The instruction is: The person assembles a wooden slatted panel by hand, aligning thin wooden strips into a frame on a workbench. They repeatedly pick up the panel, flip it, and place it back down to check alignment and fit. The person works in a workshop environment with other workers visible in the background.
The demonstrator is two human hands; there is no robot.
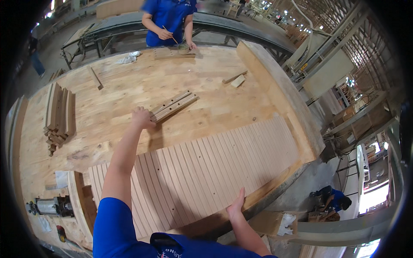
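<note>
My left hand point(142, 118) reaches out over the big wooden workbench point(129, 86) and closes on the near end of a small bundle of drilled wooden slats point(174, 105). My right hand point(236, 204) rests flat, fingers together, on the near edge of a long row of wooden slats point(206, 167) laid side by side across the bench. That row runs from the lower left to the right edge of the bench.
A stack of slats point(59, 114) stands on the left of the bench. Loose wood pieces point(235, 79) lie at the far right. A person in a blue shirt point(168, 19) works at the far edge. A power tool point(49, 206) lies at lower left.
</note>
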